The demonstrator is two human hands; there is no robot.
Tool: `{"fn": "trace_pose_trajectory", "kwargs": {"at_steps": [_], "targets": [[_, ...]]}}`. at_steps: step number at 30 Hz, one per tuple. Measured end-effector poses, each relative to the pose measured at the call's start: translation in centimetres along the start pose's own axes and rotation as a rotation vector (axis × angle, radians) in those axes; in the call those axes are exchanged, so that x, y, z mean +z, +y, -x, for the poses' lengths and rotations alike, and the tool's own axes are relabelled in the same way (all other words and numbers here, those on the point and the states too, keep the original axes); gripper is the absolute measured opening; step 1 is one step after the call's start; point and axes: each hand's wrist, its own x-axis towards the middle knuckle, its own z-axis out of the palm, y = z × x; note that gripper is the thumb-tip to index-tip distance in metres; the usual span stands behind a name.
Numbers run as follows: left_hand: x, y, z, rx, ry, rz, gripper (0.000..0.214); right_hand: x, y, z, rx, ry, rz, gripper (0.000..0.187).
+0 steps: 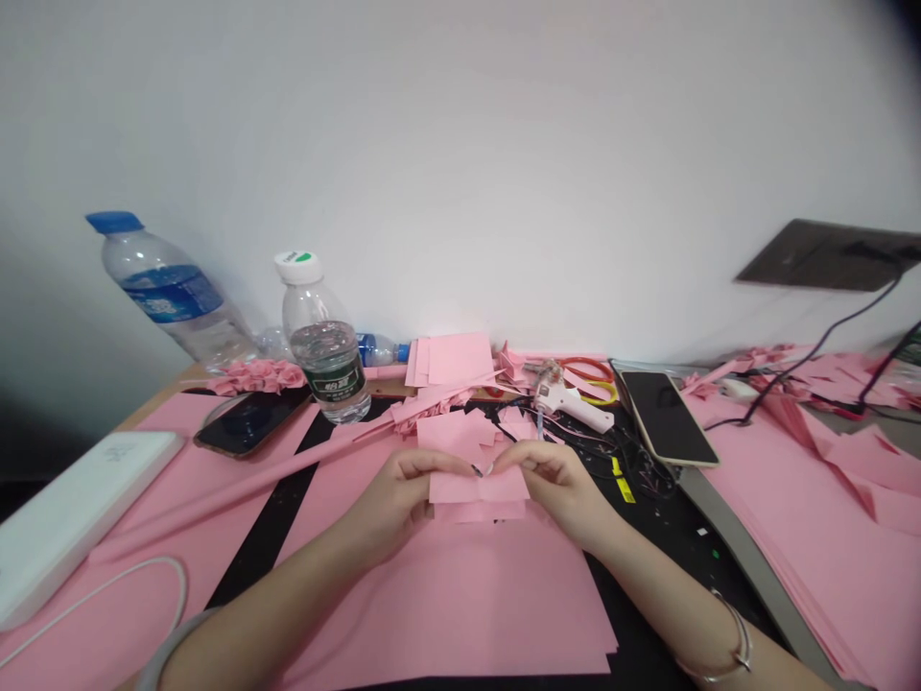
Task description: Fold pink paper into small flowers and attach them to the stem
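Between my two hands is a small piece of pink paper, creased across its middle, with another pink layer showing under its lower edge. My left hand pinches its left side, the thumb reaching in toward the centre. On the other side, my right hand grips the right part, its thumb tip almost meeting the left one. Large pink sheets lie stacked beneath my hands. Just beyond them are small pink paper pieces and a white glue gun.
Two upright water bottles, one white-capped, one blue-capped and leaning, stand left. Phones lie at left and right. A white power bank is far left. Black cables tangle right of centre; more pink paper covers the right.
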Motion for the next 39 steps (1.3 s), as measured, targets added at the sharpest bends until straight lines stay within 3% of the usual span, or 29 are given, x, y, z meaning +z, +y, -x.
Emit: {"fn": "trace_pose_trajectory", "kwargs": {"at_steps": [3, 5, 9, 13, 21, 33, 39], "targets": [[0.0, 0.6, 0.2, -0.090, -0.107, 0.278, 0.021, -0.4, 0.3, 0.3, 0.005, 0.009, -0.033, 0.019], [0.0, 0.9, 0.3, -0.122, -0.158, 0.333, 0.025, -0.4, 0.6, 0.4, 0.001, 0.026, -0.023, 0.023], [0.3, 0.8, 0.2, -0.106, -0.062, 0.212, 0.028, 0.2, 0.8, 0.1, 0.065, 0.066, 0.024, 0.013], [0.6, 0.4, 0.1, -0.064, -0.006, 0.072, 0.046, 0.7, 1.0, 0.0, 0.135, 0.064, 0.008, 0.027], [0.6, 0.2, -0.1, -0.039, 0.089, -0.012, 0.037, 0.9, 1.5, 0.3, 0.115, 0.090, 0.075, 0.023], [0.4, -0.1, -0.3, -0.042, 0.067, 0.012, 0.036, 1.0, 1.3, 0.2, 0.148, 0.091, 0.091, 0.024], [0.8, 0.3, 0.0, -0.033, -0.017, -0.057, 0.034, 1.2, 1.0, 0.2, 0.119, 0.060, 0.065, 0.019]]}}
